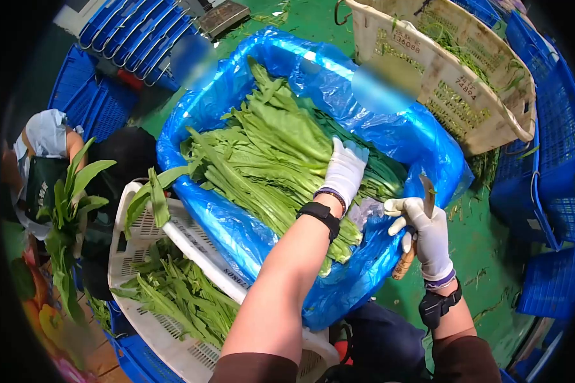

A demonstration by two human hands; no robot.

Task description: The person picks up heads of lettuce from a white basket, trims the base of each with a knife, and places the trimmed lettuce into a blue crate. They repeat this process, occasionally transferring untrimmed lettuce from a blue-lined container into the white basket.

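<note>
My left hand (346, 171), in a white glove, reaches down into the leafy greens (262, 153) inside a crate lined with a blue plastic bag (230, 233). Its fingers curl in among the leaves, and the fingertips are partly hidden. The long greens lie in a thick layer, with cut stem ends towards the near right side. At the crate's right edge, my right hand (421, 233), also gloved in white, is closed around a knife (404, 260) with a wooden handle. The knife's narrow blade rises above the hand.
A white crate (118, 255) with more greens stands at lower left. Top right, a dirty cream crate (441, 64) holds leaf scraps. Blue crates (536, 159) line the right side. A person (45, 143) sits at left beside upright leafy stalks (67, 217). Scraps litter the green floor (479, 281).
</note>
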